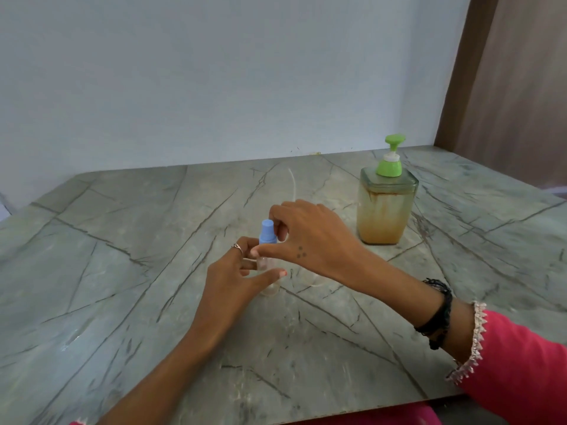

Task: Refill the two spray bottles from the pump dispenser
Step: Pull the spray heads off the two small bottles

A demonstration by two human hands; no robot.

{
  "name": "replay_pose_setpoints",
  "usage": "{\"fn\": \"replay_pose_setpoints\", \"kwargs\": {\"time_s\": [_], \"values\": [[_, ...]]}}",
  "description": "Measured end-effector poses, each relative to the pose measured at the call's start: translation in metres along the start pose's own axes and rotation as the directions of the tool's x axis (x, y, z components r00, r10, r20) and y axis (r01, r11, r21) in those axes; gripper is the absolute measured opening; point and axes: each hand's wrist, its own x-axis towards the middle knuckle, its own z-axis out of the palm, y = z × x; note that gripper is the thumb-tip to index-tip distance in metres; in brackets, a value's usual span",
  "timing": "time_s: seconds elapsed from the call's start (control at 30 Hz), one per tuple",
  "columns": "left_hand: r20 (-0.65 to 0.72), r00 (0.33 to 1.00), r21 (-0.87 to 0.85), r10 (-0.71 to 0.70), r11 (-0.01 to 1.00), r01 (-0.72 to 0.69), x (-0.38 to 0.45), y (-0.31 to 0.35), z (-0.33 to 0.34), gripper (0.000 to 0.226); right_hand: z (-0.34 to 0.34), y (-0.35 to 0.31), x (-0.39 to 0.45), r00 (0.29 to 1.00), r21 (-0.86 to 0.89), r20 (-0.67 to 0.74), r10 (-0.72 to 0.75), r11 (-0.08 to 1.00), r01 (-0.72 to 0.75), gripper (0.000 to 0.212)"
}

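Note:
A small clear spray bottle (267, 273) with a blue cap (266, 232) stands on the marble table, near the middle. My left hand (233, 271) holds its clear body, fingers and thumb curled round it. My right hand (306, 237) reaches over from the right and pinches the blue cap between its fingertips. The pump dispenser (385, 210), a square clear jar of yellowish liquid with a green pump head (391, 157), stands to the right and behind the hands. A second spray bottle is not plainly visible.
A thin white tube (293, 185) shows just behind my right hand; I cannot tell whether it lies on the table (122, 271). A pale wall runs along the table's far edge, and a brown panel (506, 87) stands at the right.

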Motion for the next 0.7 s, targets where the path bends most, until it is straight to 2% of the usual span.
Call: {"fn": "replay_pose_setpoints", "kwargs": {"time_s": [0.2, 0.23, 0.3, 0.4, 0.47, 0.53, 0.6, 0.7], "values": [[-0.002, 1.0, -0.081, -0.02, 0.997, 0.019, -0.001, 0.002, -0.004, 0.034, -0.009, 0.006, 0.009, 0.975, 0.217, 0.202, -0.087, 0.975, 0.043, 0.027], [-0.004, 1.0, -0.085, -0.02, 0.996, 0.02, -0.001, 0.002, -0.004, 0.037, -0.011, 0.008, 0.011, 0.959, 0.247, 0.266, -0.099, 0.968, 0.031, 0.027], [-0.002, 1.0, -0.082, -0.016, 0.996, 0.016, -0.002, 0.003, -0.004, 0.038, -0.016, 0.01, 0.012, 0.922, 0.334, 0.377, -0.088, 0.941, -0.046, 0.041], [0.001, 1.0, -0.078, -0.007, 0.997, 0.007, -0.002, 0.003, -0.002, 0.034, -0.018, 0.007, 0.009, 0.943, 0.355, 0.334, -0.006, 0.927, -0.119, 0.052], [0.01, 1.0, -0.05, 0.003, 0.999, -0.002, -0.002, 0.003, -0.003, 0.034, -0.015, 0.002, 0.006, 0.972, 0.253, 0.235, 0.019, 0.964, -0.08, 0.051], [0.022, 1.0, -0.03, -0.001, 1.0, 0.001, -0.002, 0.003, -0.003, 0.033, -0.012, -0.001, 0.005, 0.981, 0.204, 0.195, -0.02, 0.979, -0.02, 0.048], [0.019, 1.0, -0.039, -0.009, 0.999, 0.01, -0.001, 0.004, -0.003, 0.035, -0.014, -0.001, 0.008, 0.963, 0.292, 0.259, -0.069, 0.956, -0.01, 0.047], [0.012, 1.0, -0.046, -0.017, 0.999, 0.017, -0.001, 0.005, -0.003, 0.038, -0.025, 0.003, 0.013, 0.91, 0.406, 0.402, -0.1, 0.91, -0.08, 0.059]]}}
